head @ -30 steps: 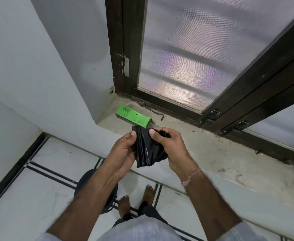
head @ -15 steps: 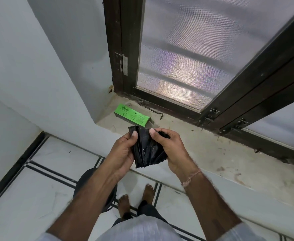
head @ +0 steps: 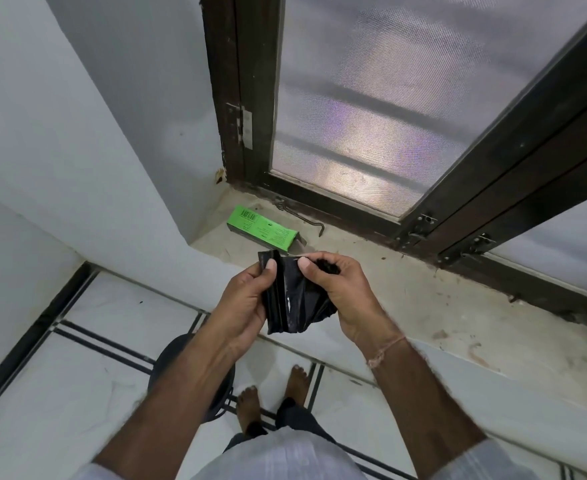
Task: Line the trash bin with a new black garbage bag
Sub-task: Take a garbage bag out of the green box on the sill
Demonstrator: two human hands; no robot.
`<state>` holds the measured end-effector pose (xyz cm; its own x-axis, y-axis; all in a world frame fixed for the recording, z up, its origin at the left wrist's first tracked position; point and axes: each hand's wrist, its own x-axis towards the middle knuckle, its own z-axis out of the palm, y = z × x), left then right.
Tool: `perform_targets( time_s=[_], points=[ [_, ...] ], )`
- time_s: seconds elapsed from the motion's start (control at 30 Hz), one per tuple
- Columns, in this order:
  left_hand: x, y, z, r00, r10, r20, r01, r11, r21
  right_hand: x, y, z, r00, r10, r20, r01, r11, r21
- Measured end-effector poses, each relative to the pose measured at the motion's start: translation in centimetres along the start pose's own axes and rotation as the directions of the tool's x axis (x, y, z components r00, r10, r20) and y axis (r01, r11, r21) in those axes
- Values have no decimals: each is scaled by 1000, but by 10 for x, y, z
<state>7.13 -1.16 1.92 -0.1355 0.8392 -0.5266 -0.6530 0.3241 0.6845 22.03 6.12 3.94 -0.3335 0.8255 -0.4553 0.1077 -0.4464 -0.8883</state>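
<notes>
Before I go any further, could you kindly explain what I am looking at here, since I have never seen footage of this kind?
There is no machine here. A person wears a wide-angle camera on the head, so the single picture looks forward and down at their own two bare hands.

The left hand and the right hand both grip a folded black garbage bag, which is not yet opened out.

Ahead is a stone ledge below a dark wooden door frame with a mesh screen. On the ledge lies a green box, and beside it a metal hook.

Down on the white tiled floor, partly hidden by the left forearm, stands a dark round trash bin, with the person's bare feet next to it. I cannot tell whether it holds anything.
</notes>
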Motion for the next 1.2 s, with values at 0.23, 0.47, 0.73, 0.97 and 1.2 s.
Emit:
perform_targets(
  time_s=[0.23, 0.47, 0.73, 0.97, 1.2],
  points=[
    [2, -3, 2, 1000, 4, -31, -4, 1000, 4, -1, 2, 4, 1000, 5, 11, -5, 1000, 10],
    [2, -5, 4, 995, -21, -94, 18, 999, -30, 0, 6, 7, 1000, -14, -12, 14, 1000, 4],
    [3, -6, 5, 994, -13, -113, 10, 1000, -24, 0, 6, 7, 1000, -8, 2, 8, 999, 39],
    [4, -8, 7, 993, 15, -119, -16, 1000, -6, 4, 9, 8, 998, -43, -52, 44, 999, 20],
    [10, -10, 13, 986, -1, -164, -13, 996, -83, 7, 16, 16, 985, -113, -129, 109, 993, -40]
  ],
)
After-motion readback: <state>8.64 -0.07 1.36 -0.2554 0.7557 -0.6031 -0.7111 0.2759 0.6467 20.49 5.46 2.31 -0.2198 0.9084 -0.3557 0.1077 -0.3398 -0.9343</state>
